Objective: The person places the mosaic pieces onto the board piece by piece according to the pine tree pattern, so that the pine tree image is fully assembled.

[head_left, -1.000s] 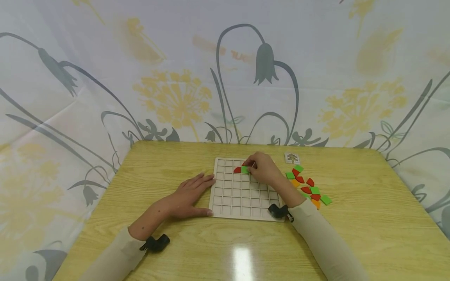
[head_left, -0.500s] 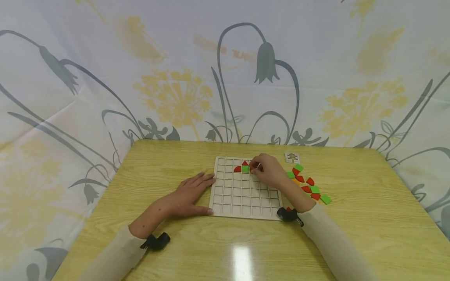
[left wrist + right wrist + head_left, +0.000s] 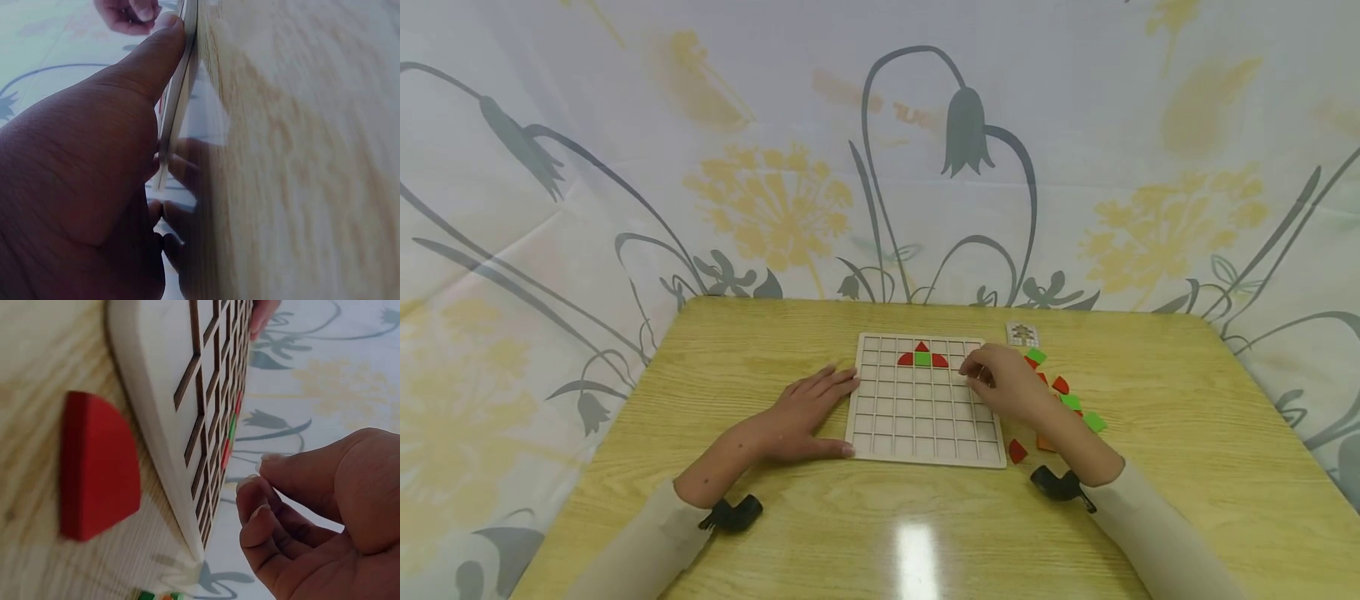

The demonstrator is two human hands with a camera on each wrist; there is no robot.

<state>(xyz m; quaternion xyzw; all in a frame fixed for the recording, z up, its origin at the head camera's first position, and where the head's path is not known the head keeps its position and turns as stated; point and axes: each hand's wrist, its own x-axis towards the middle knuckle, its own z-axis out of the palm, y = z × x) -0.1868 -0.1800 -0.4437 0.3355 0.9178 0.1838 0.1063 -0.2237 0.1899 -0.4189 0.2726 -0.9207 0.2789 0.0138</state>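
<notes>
A pale wooden grid board (image 3: 904, 425) lies on the table. In its upper cells sit a red triangle (image 3: 922, 347), a green square (image 3: 922, 359) below it, and a red quarter-round piece (image 3: 906, 360) on the left with a matching red quarter-round piece (image 3: 940, 361) on the right. My left hand (image 3: 796, 423) rests spread at the board's left side, fingertips and thumb at its edge. Over the right part of the board is my right hand (image 3: 1011, 385); the right wrist view shows its thumb (image 3: 300, 478) and fingers loosely curled with nothing between them.
Right of the board lie several loose pieces, among them a green square (image 3: 1094, 422) and a red quarter-round piece (image 3: 1060, 385), partly hidden by the right arm. Another red piece (image 3: 100, 465) lies beside the board's near right corner. A small pattern card (image 3: 1022, 335) lies behind.
The right hand has let go of the red quarter-round piece, now in the cell right of the green square, and moved right. The left hand has stayed in place.
</notes>
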